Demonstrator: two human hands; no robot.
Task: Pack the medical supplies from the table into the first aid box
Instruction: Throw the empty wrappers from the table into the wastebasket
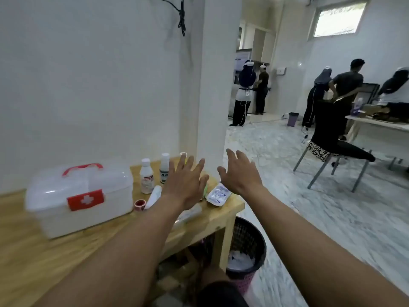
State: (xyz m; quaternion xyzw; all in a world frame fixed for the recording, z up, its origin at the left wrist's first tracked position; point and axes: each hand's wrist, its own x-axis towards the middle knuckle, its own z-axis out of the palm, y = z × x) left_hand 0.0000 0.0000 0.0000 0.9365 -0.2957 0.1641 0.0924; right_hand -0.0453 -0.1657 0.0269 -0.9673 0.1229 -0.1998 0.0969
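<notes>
As they stretch forward, left hand (184,185) and right hand (239,173) hang spread wide, empty.
First aid box (77,200) sits closed, left of both.

Your wooden table (33,251) carries the closed box (79,200), well to the left of your left hand (186,185). Between the box and that hand stand two white bottles (146,176), upright and side by side. Nearer you than the bottles, just left of the same hand, lie a red tape roll (139,204) and a white tube (155,196). A clear packet (218,194) with blue print lies near the table's corner, below the gap between your left hand and your right hand (239,173). A blurred flat packet (190,214) shows beneath your left hand.
</notes>
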